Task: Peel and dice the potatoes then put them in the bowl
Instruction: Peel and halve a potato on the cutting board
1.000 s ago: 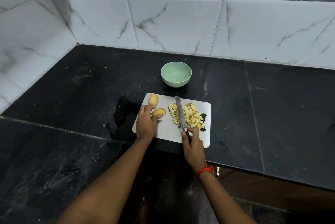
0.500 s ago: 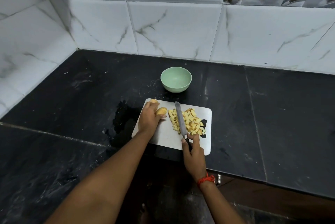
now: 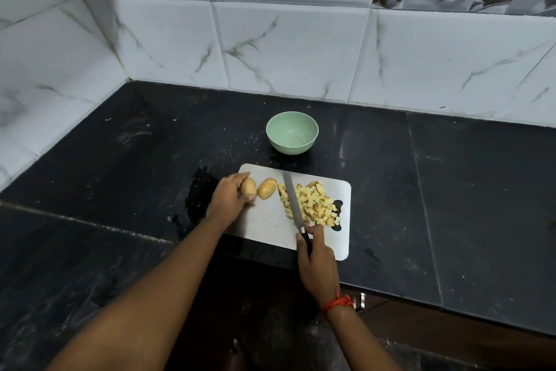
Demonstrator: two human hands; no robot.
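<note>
Compared with half a second ago, the left hand has drawn back toward the left edge of the white cutting board. It no longer covers both potatoes. Its fingers now curl round the held potato alone, and the free potato lies bare on the board just to its right, the two close but apart. A second ago one potato sat farther back near the board's far corner; now the pair lie side by side. The right hand and the knife keep the same place against the pile of diced potato. The fingers are wrapped round the dark handle and the thumb lies along its left side. The held potato's long axis runs roughly far to near, its near end poking out past the fingers. The free potato slants from near-left to far-right, its glossy flat face up. The knife's long axis runs from the near handle away and slightly left, its tip pointing toward the green bowl, and the blade lies along the pile's left side. I cannot tell whether its edge touches the board. The bowl stands on the black counter just beyond the board. A red thread circles the right wrist.
</note>
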